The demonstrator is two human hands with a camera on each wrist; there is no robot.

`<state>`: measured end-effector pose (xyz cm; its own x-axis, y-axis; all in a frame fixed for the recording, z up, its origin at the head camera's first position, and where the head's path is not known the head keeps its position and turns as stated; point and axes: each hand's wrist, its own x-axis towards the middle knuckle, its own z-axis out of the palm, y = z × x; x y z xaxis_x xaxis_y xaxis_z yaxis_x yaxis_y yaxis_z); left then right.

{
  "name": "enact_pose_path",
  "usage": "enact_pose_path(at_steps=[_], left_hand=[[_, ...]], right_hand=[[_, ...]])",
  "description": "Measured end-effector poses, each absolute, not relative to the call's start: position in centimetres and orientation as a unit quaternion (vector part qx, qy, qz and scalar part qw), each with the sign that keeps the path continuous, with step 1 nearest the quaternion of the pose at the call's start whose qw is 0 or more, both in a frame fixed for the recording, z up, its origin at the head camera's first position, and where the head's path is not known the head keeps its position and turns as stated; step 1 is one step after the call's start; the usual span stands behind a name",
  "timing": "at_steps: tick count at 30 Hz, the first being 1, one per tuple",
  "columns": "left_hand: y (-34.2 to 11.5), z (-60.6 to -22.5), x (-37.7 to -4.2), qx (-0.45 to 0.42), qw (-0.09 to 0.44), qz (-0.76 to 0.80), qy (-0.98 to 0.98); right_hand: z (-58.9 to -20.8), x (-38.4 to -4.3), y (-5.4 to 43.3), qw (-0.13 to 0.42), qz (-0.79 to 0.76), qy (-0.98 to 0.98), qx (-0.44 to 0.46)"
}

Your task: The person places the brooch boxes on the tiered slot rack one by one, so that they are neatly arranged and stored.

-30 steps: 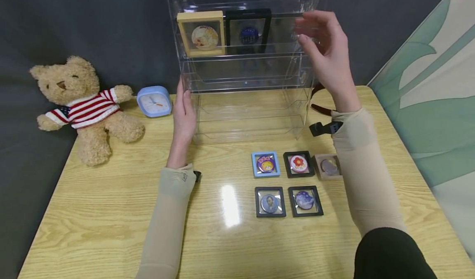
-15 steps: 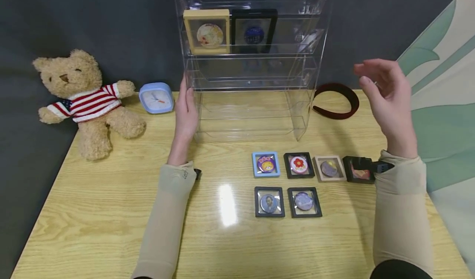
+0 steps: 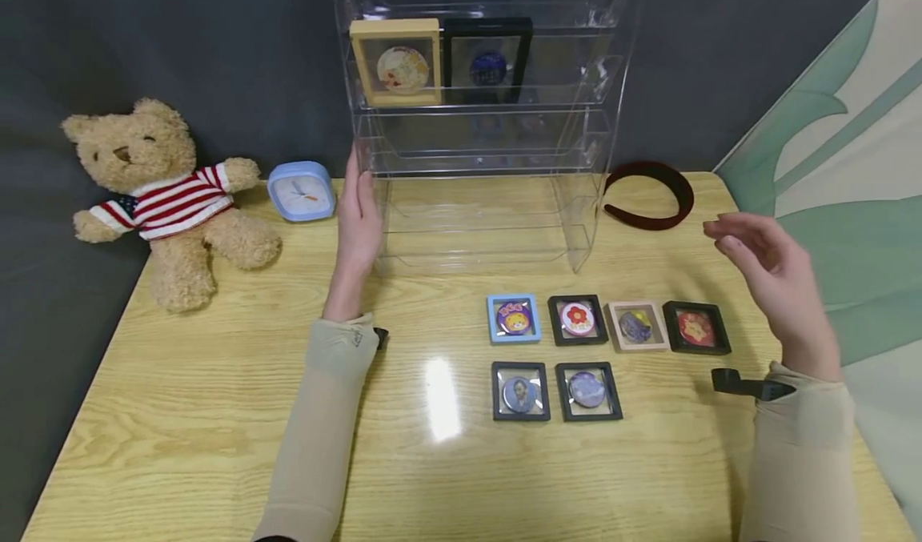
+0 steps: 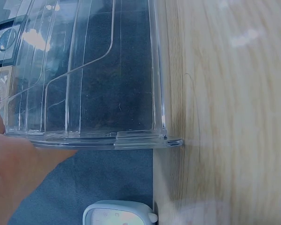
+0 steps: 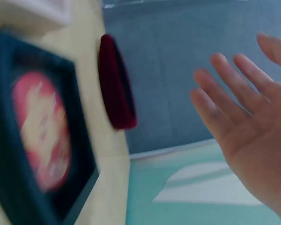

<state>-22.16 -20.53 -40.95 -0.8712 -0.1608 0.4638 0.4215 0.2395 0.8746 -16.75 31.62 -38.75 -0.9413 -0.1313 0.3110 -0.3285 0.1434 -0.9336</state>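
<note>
seemingly a staged tabletop corner, dark backdrop (image 3: 238,46), leaf-print hanging (image 3: 850,238), wood-grain table (image 3: 187,414), teddy bear (image 3: 169,206), clock (image 3: 302,191)

Square-framed badges (image 3: 637,326): eight; six on the one table (image 3: 216,414), two on the one clear display rack (image 3: 490,138). Frames (image 3: 395,27): five black, one blue, one beige, one yellow. Teddy bears (image 3: 176,206): one. Clocks (image 3: 302,194): one. Headbands (image 3: 679,189): one. One left hand (image 3: 358,226), one right hand (image 3: 785,290).

I have my left forearm (image 3: 306,438) slanting in from seven o'clock, my left hand (image 3: 358,226) between nine and ten, fingers straight toward twelve. My right forearm (image 3: 803,454) enters from four; my right hand (image 3: 781,286) hangs at three, fingers loosely bent toward ten.
</note>
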Motion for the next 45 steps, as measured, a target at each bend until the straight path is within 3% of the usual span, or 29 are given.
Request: enact_pose_path(at_steps=[6, 18, 25, 30, 34, 45], left_hand=[[-20.7, -40.8, -22.0, -0.083, 0.247, -0.602, -0.755], [-20.5, -40.8, -22.2, -0.082, 0.242, -0.596, -0.761], [-20.6, -40.6, -22.2, -0.074, 0.235, -0.607, -0.756], [-20.6, -40.5, -22.1, -0.079, 0.232, -0.608, -0.755], [-20.5, -40.5, -22.1, -0.083, 0.233, -0.61, -0.753], [-20.5, -40.7, -22.0, -0.086, 0.232, -0.607, -0.755]], right_hand=[[-39.8, -16.0, 33.6, -0.025, 0.522, -0.835, 0.172], [-43.3, -15.2, 37.7, -0.15, 0.49, -0.844, 0.161], [-44.2, -14.9, 38.5, -0.172, 0.478, -0.85, 0.144], [-44.5, -14.7, 39.0, -0.182, 0.452, -0.85, 0.199], [-44.9, -14.7, 39.2, -0.176, 0.438, -0.845, 0.253], [-45.4, -14.9, 38.8, -0.137, 0.411, -0.863, 0.261]])
